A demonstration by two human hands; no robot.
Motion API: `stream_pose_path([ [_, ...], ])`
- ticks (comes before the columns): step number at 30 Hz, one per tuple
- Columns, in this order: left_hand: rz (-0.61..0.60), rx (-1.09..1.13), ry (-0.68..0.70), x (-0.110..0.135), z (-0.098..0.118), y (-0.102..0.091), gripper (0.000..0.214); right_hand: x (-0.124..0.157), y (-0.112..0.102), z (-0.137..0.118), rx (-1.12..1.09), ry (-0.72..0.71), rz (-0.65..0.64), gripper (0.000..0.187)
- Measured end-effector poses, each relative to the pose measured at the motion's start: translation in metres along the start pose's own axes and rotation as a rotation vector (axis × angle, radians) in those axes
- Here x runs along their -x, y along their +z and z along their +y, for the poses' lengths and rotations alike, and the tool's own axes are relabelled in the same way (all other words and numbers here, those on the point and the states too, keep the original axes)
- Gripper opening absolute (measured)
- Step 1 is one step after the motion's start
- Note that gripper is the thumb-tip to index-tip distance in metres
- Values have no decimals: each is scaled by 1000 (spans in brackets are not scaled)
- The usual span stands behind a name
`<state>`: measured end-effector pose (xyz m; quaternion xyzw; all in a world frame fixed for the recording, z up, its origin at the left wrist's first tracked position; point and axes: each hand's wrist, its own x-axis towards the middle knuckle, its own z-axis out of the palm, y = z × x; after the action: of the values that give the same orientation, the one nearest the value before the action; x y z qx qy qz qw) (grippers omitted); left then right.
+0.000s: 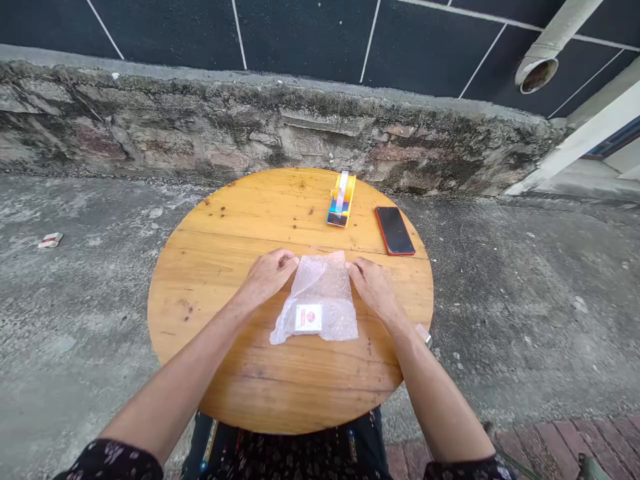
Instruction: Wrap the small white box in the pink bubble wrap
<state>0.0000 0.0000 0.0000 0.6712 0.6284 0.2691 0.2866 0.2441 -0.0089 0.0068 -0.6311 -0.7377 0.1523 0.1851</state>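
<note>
Fingers (287,253) of our left hand (269,275) are pressed together, pinching the bubble wrap (325,280) at its 11 o'clock corner; our right hand (374,285) pinches its edge near 1 o'clock, fine grip detail too small to tell. Wrap lies wrinkled around mid-surface, a bit toward 3 o'clock. We see a small white box (309,319) with red print at the wrap's near end, 7 o'clock; can't tell if a layer covers it. Round wooden surface (215,353), clock read from its centre: yellow-and-blue tape dispenser (345,200) at 1, red-edged phone (396,230) at 2, dark screen up; pale small item (423,331) just past 3, partly behind our right forearm (435,387), can't identify. Beyond the surface: white-and-red packet (51,241) on the concrete floor (90,307) between 9 and 10, low stone wall (300,143) across 12, pipe (555,40) between 1 and 2.
</note>
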Motion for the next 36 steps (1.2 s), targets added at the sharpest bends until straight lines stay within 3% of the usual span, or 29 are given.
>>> stream_pose_path([
  [4,19,-64,73,41,9,-14,33,36,-15,2,-235,-44,5,27],
  [7,-1,-108,140,63,11,-13,27,56,-17,-7,-289,-168,-13,24],
  [10,11,-39,45,70,7,-7,12,58,-10,-17,-206,-251,-54,33],
  [14,104,235,-131,74,-10,-4,14,56,-5,-24,-195,-288,-104,12],
  [17,140,328,-179,83,-26,-6,16,74,-13,-27,-266,-440,-88,18],
  [22,111,366,-254,96,-38,-9,28,119,-29,-31,-275,-602,-372,13],
  [25,93,282,-240,95,-34,-8,41,128,-30,-30,-260,-583,-411,12],
  [29,74,35,-202,86,-25,-4,53,115,-24,-21,-293,-422,-283,14],
  [36,104,-81,-162,72,-16,0,36,82,4,-6,-71,-18,-28,15],
])
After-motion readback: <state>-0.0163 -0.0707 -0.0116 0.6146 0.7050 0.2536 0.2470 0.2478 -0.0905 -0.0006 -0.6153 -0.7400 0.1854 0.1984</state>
